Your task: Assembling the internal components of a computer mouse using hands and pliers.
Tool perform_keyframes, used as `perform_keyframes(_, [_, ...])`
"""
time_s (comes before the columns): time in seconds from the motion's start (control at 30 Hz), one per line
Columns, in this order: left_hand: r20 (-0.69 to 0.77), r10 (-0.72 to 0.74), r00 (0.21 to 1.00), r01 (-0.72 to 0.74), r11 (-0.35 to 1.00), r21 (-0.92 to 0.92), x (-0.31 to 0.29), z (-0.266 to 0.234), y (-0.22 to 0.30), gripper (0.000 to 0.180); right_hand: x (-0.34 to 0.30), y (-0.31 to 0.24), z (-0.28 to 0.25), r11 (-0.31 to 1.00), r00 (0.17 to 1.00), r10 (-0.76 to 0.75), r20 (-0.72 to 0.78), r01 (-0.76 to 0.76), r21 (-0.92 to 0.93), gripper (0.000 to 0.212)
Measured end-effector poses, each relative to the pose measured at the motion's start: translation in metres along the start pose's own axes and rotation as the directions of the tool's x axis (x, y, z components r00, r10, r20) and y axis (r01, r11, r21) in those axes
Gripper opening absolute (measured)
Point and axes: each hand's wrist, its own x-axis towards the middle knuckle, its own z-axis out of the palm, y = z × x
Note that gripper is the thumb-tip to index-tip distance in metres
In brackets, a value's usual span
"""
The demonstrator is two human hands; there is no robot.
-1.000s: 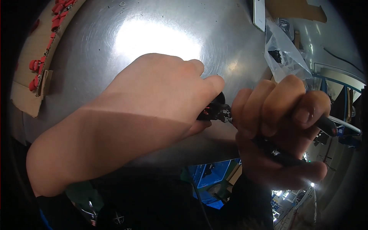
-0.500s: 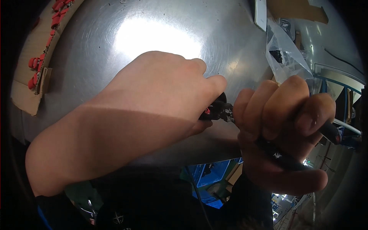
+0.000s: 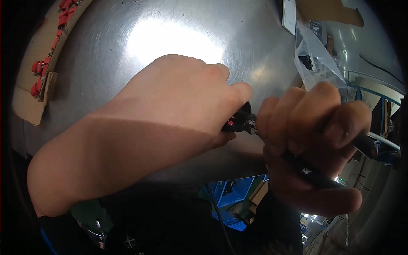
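Observation:
My left hand [image 3: 178, 97] is closed, back upward, round a small black piece [image 3: 242, 111] with a bit of red on it. Most of that piece is hidden under my fingers. To its right, my right hand [image 3: 310, 127] grips dark-handled pliers [image 3: 313, 175]. One handle runs along the palm near the thumb side, and the other sticks out past the curled fingers. The worn metal head of the pliers points left and meets the black piece between the two hands. Whether the jaws bite on it cannot be made out.
Beneath my hands is a shiny metal tabletop [image 3: 106, 63]. A cardboard box [image 3: 29, 100] with several red parts [image 3: 38, 67] lies at the left. At the upper right are a clear plastic bag [image 3: 327, 70] and a white flat object [image 3: 289, 17]. Blue bins [image 3: 233, 193] stand below the near edge.
My right hand and the pliers have shifted very slightly left. My left hand stays almost in place, still closed round the black piece.

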Motion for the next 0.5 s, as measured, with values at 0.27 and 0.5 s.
perform_keyframes(0.27, [0.013,0.011,1.000,-0.011,1.000,-0.012,0.001,-0.002,0.002,0.040,0.001,0.019,-0.001,0.966,0.983,-0.179,0.035,0.169,0.196,0.049])
perform_keyframes(0.5, [0.195,0.001,0.981,-0.012,0.998,0.056,0.013,-0.015,0.002,0.040,0.018,0.027,-0.019,0.884,0.906,-0.320,0.277,0.181,0.431,0.043])
